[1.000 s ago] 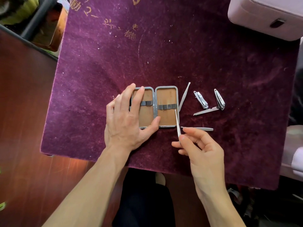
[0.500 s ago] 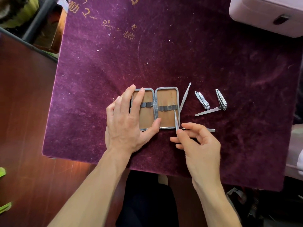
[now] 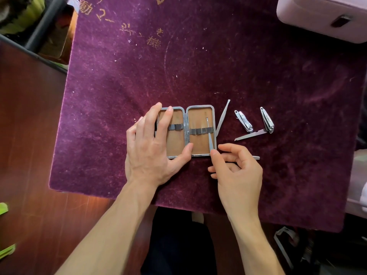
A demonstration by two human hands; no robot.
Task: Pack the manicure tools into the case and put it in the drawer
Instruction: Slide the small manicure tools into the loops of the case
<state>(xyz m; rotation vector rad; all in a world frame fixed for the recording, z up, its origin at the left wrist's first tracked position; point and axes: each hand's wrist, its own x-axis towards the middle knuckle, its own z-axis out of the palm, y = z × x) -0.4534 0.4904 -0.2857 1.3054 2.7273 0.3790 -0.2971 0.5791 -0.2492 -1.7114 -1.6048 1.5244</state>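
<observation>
Sliding tool (image 3: 210, 138) now farther into case (image 3: 196, 120)

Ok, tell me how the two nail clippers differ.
The left clipper is folded shut, while the right clipper has its file swung out toward the case. The left clipper lies more slanted; the right clipper lies nearer straight up the picture. The right clipper looks slightly bigger than the left clipper. Both are silver metal and lie on the purple cloth, right of the case.

Purple velvet cloth (image 3: 198, 66) with gold lettering; reddish wooden floor (image 3: 29, 155) alongside
</observation>
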